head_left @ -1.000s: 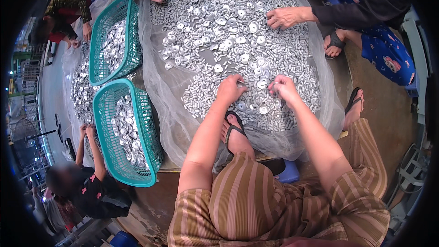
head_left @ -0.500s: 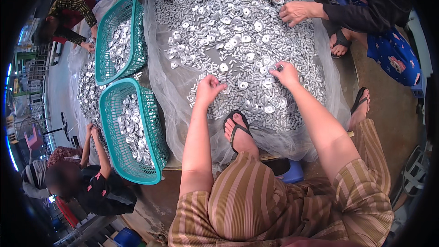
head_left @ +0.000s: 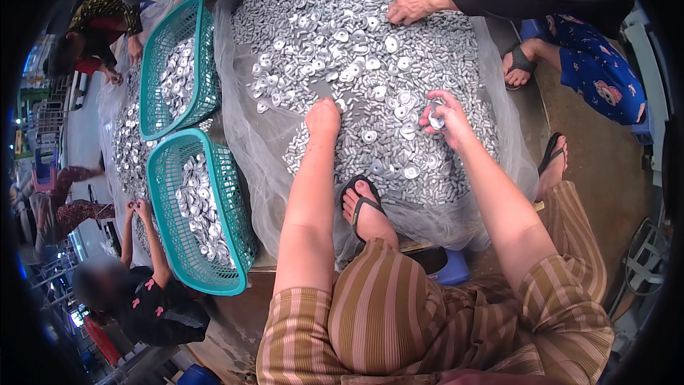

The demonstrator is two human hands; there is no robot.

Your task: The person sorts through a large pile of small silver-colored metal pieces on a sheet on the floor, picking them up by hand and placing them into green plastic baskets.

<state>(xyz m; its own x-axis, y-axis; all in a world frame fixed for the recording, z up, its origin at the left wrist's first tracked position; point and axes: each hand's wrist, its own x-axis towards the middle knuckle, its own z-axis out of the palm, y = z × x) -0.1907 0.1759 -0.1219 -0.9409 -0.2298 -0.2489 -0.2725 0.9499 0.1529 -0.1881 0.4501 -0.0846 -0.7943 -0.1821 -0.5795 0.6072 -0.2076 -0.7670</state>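
Right hand (head_left: 454,121) grips a silver disc (head_left: 436,122) palm-side; left hand (head_left: 323,118) has its grip hidden.

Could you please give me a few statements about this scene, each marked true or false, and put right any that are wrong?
1. The right hand holds a shiny metal piece. True.

2. The left hand rests on a basket's rim. False: the left hand is at the pile, apart from the baskets.

3. Two teal baskets stand to the left of the pile. True.

4. Both baskets are empty. False: each holds metal discs.

5. The pile mixes round discs with small cylinders. True.

6. The person's trousers are plain blue. False: the trousers are brown with stripes.
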